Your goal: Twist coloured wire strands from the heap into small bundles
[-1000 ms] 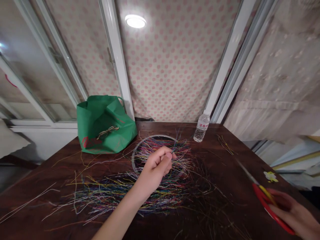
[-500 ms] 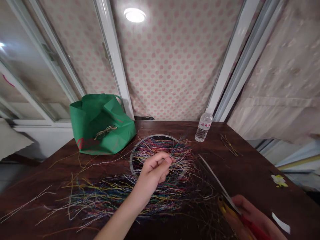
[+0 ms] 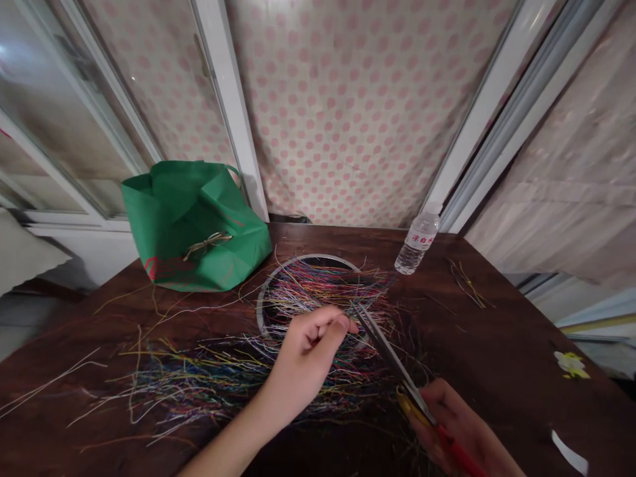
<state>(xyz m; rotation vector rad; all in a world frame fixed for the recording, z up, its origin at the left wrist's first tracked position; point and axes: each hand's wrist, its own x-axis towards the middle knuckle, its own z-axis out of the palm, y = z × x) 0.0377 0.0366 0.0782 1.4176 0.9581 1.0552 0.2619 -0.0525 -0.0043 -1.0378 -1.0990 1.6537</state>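
Dark bench (image 3: 507, 371) across lower frame: left hand (image 3: 315, 348) pinching wires (image 3: 380, 286), right hand (image 3: 454, 421) gripping scissors (image 3: 416, 396) — keep blades (image 3: 380, 341) clear of fingertips (image 3: 342, 321).

Metal scissor blades (image 3: 386, 348); matt cloth bag (image 3: 199, 222); plastic bottle (image 3: 418, 240).

Bare left forearm (image 3: 248, 430) slants from near side to centre; left hand (image 3: 313, 344) pinches, thumb (image 3: 332, 341) against forefinger (image 3: 320, 315). Right hand (image 3: 450, 421) sits nearer, rightward, curled in grip.
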